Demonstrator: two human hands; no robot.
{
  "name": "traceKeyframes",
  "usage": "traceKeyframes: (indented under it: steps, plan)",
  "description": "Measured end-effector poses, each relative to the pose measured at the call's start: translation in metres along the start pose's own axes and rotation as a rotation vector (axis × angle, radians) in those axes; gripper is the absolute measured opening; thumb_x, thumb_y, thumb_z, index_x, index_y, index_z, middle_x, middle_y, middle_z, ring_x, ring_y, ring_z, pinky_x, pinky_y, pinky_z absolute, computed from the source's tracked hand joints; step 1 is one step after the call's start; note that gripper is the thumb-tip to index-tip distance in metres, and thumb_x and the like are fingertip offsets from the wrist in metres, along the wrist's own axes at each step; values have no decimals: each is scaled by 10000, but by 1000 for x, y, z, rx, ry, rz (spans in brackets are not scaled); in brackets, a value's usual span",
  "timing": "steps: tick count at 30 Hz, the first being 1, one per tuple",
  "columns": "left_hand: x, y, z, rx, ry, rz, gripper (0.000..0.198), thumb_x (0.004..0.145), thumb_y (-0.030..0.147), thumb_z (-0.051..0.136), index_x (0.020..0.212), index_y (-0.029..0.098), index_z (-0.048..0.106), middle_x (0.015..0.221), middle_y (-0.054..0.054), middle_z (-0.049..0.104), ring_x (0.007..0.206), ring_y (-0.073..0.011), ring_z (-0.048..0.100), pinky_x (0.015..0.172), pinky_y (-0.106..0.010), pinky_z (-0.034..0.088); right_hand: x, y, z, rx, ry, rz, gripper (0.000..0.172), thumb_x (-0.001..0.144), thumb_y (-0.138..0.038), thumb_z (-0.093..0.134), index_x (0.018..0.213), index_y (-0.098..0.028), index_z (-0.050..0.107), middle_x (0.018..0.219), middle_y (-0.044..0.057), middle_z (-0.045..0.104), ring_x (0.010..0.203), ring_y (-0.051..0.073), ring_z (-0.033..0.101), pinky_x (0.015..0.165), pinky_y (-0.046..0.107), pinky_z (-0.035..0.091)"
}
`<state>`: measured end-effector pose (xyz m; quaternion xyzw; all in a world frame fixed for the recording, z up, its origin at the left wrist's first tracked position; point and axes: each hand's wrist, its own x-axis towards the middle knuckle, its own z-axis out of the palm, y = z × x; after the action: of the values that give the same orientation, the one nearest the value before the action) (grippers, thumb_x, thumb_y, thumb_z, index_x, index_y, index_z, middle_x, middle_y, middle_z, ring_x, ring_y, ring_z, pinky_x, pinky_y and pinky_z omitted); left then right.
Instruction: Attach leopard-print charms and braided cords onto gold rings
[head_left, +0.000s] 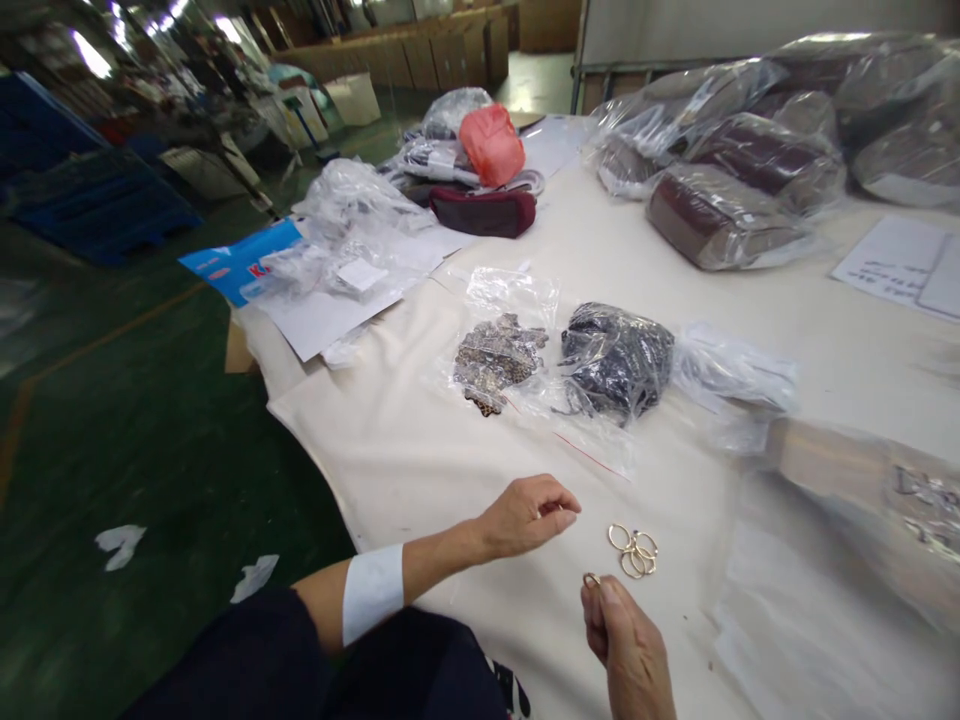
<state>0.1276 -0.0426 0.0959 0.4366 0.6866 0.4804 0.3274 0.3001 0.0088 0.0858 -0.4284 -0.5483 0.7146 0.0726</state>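
Observation:
Between thumb and fingers of my right hand (626, 635) a gold metal ring (591, 579) is pinched, partly covered by the fingertips. Just beyond it, several gold rings (634, 552) lie overlapping in a small pile on the cream cloth-covered table (420, 440). My left hand (531, 515) hovers to the left of this pile with its fingers curled in toward the thumb; whether anything small is inside cannot be seen. A clear plastic bag of leopard-pattern pieces (499, 360) and a bagged bundle of black material (617, 360) lie farther back.
Plastic-wrapped bags (727, 215) fill the back right, near printed sheets (892, 260). A wrapped beige item (840, 460) lies at right. Crumpled plastic (360, 205), a maroon pouch (484, 211) and a red-orange bundle (491, 145) stand back left. The table edge drops to a green floor (187, 450).

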Motion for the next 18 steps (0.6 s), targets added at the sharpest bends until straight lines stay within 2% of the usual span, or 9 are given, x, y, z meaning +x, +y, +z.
traceKeyframes:
  steps: [4,5,6,9,11,15,16,18]
  plan:
    - [8,5,-2,-92,-241,186,180,787,248,604,870,112,687,760,-63,631,678,-116,555,660,-207,457,8,-1,-4,-141,28,-71,443,835,-586,440,589,-225,364,584,-30,334,545,135,327,511,259,305]
    - [7,7,1,-104,-229,197,172,785,237,604,865,109,688,754,-65,635,681,-117,560,660,-204,458,9,-2,-5,-173,55,-76,443,840,-590,428,590,-227,381,575,-25,358,541,140,348,519,264,321]
    - [5,8,4,-104,-168,172,163,785,224,599,858,107,686,753,-67,638,681,-118,562,654,-202,457,10,-3,-5,-213,92,-75,440,845,-592,414,598,-228,403,571,-20,383,538,146,365,528,270,333]
    - [-5,10,18,-68,68,23,145,791,215,583,822,114,683,736,-56,638,666,-114,560,646,-206,455,10,-6,1,-360,243,-100,411,870,-582,368,718,-228,511,668,19,505,621,179,461,611,287,370]
    - [-12,10,26,-79,112,-9,154,794,231,590,822,114,686,754,-58,645,678,-117,573,660,-209,463,10,-6,9,-401,286,-192,399,898,-547,323,892,-220,552,857,63,577,775,211,524,712,303,386]
    - [-18,8,31,-87,176,36,192,818,259,579,866,108,688,834,-86,668,749,-135,607,711,-220,486,6,-1,23,-441,175,-463,380,925,-465,297,1015,-184,536,1006,124,573,946,250,528,829,348,388]
    - [-19,8,30,-74,190,58,202,841,258,553,866,111,689,844,-89,675,780,-140,617,739,-225,488,3,-1,25,-450,170,-482,390,926,-459,298,1052,-172,531,1027,133,574,952,250,536,840,354,391]
    - [-19,6,25,-33,203,116,232,878,264,508,886,115,687,868,-95,690,838,-148,632,789,-232,487,-3,-5,24,-451,243,-419,424,925,-460,307,1168,-163,488,1054,133,585,882,228,580,817,347,417]
